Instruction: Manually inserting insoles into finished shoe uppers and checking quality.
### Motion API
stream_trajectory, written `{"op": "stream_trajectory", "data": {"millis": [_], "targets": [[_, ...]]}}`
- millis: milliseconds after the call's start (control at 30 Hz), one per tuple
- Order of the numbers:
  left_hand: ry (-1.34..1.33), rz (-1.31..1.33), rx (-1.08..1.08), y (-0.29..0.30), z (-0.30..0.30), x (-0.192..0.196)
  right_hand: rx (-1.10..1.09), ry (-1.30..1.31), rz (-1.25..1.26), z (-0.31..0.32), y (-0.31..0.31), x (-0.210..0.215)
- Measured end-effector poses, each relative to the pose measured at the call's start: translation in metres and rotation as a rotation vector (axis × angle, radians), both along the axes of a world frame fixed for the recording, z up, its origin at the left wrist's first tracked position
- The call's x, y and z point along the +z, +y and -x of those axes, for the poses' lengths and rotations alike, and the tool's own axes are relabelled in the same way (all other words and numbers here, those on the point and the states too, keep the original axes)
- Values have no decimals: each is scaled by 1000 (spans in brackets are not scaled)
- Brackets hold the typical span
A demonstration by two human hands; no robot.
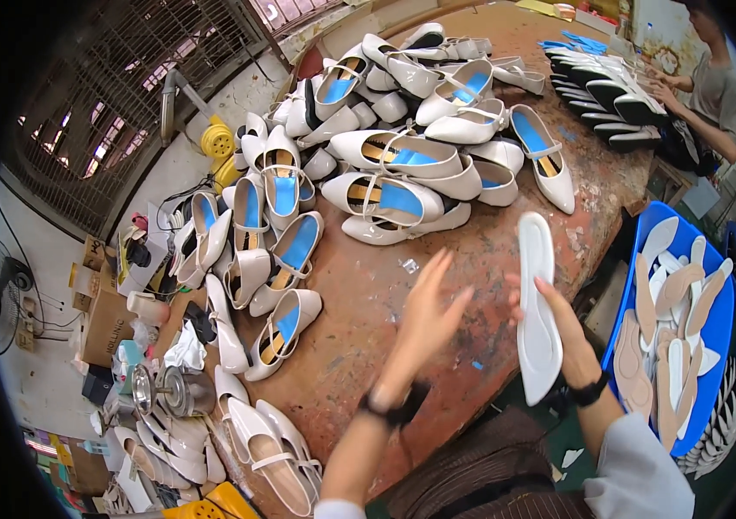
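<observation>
My right hand grips a long white insole, held upright over the near edge of the brown worktable. My left hand hovers open above the bare tabletop, fingers spread, holding nothing. It is blurred with motion. Both wrists wear black bands. A heap of white slingback shoes with blue linings covers the far half of the table. The shoe nearest my left hand lies to its left.
A blue bin of white and beige insoles stands at my right. Another person works at a row of black shoes at the far right. More white shoes, a metal pot and boxes crowd the left.
</observation>
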State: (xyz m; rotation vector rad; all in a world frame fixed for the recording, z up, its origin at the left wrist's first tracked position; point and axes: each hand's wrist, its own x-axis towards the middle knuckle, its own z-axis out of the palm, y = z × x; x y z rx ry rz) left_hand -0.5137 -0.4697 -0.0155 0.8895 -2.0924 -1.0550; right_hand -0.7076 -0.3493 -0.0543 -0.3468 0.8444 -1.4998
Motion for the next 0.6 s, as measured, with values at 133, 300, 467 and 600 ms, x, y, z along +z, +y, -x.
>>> {"op": "stream_trajectory", "data": {"millis": [133, 300, 467, 600], "targets": [[-66, -7, 157, -84, 84, -76, -72, -94, -42, -21, 34, 7], [-250, 329, 392, -65, 80, -44, -155, 11, -108, -8, 70, 5], [-299, 255, 399, -3, -92, 29, -124, 117, -204, -1, 63, -9], [-413, 164, 185, 149, -207, 56, 55, 193, -92, -32, 43, 4]]}}
